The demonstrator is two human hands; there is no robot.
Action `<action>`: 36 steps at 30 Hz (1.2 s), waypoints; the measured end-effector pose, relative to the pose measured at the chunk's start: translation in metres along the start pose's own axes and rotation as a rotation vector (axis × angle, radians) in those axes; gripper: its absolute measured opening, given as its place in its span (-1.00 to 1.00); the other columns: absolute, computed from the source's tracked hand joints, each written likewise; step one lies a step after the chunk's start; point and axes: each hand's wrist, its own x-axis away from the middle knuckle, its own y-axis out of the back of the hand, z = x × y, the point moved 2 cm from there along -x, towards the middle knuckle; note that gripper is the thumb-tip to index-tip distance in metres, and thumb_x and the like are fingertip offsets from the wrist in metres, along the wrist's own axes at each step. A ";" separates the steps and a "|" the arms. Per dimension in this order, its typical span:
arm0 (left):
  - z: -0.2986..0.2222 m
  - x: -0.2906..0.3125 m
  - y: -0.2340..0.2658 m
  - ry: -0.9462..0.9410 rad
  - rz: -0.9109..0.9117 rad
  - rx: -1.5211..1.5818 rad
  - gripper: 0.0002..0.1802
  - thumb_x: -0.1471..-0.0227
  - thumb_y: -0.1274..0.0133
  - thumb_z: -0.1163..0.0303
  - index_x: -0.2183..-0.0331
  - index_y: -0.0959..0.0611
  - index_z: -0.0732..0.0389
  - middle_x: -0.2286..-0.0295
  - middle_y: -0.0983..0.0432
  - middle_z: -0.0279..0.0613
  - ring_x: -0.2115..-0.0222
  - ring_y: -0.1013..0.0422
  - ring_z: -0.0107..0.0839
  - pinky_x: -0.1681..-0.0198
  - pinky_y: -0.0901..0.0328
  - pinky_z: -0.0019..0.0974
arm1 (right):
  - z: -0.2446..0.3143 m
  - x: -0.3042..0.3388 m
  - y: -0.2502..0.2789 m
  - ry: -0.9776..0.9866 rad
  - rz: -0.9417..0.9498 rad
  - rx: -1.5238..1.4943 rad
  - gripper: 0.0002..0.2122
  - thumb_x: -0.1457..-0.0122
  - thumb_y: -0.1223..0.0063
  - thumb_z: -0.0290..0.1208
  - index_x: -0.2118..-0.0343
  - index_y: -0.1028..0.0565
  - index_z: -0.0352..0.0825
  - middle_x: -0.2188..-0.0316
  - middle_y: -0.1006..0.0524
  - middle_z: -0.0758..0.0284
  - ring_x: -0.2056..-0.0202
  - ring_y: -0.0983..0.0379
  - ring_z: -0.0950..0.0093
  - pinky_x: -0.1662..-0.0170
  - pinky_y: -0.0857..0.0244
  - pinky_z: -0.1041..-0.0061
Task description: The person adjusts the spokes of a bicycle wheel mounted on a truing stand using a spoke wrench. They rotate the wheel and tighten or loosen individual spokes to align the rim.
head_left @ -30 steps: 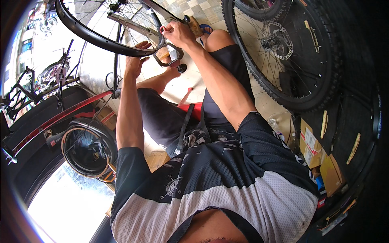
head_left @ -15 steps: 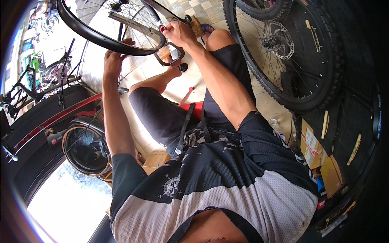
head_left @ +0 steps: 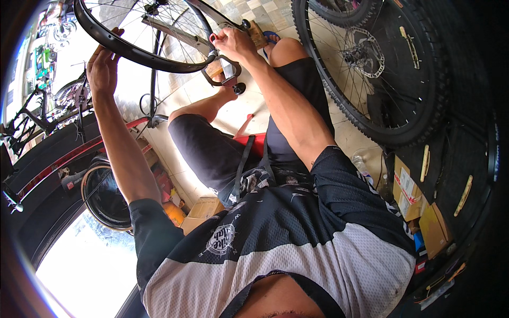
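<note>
We pinch a small red tool (head_left: 213, 37) in our right hand (head_left: 232, 44), beside the rimmed wheel (head_left: 143, 56) at far left. Our left hand (head_left: 103, 66) touches its left side; whether it grips, we cannot tell. A knobby-tyred wheel (head_left: 392, 136) stands right.

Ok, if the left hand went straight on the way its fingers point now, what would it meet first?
Most likely the wheel's black rim, which crosses the left hand at its fingers in this view; depth is unclear, so they may already touch.
</note>
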 end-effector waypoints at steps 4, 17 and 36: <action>-0.003 -0.002 -0.006 0.007 -0.029 -0.011 -0.54 -0.19 0.23 0.56 -0.10 -0.40 0.52 -0.10 -0.36 0.17 -0.17 -0.26 -0.14 -0.21 -0.21 -0.13 | 0.000 0.001 0.002 0.009 0.004 0.000 -0.69 -0.09 -0.17 -0.10 0.28 -0.60 -0.27 0.40 -0.66 0.26 0.36 -0.61 0.34 0.24 -0.44 0.36; 0.001 -0.011 0.005 -0.112 0.026 0.268 -0.54 -0.20 0.21 0.59 -0.14 -0.35 0.39 -0.15 -0.29 0.18 -0.02 -0.39 -0.21 -0.16 -0.27 -0.08 | -0.002 0.000 -0.001 0.008 0.008 -0.020 -0.72 -0.07 -0.16 -0.12 0.31 -0.60 -0.25 0.40 -0.64 0.15 0.30 -0.59 0.18 0.19 -0.45 0.24; 0.187 0.057 -0.053 0.422 0.001 0.220 -0.65 -0.21 -0.04 0.33 0.05 -0.52 0.36 0.13 -0.55 0.09 0.11 -0.50 -0.20 0.04 -0.36 -0.19 | -0.004 0.000 -0.002 0.030 -0.006 -0.035 -0.71 -0.07 -0.13 -0.13 0.31 -0.60 -0.26 0.39 -0.64 0.16 0.28 -0.59 0.19 0.18 -0.44 0.25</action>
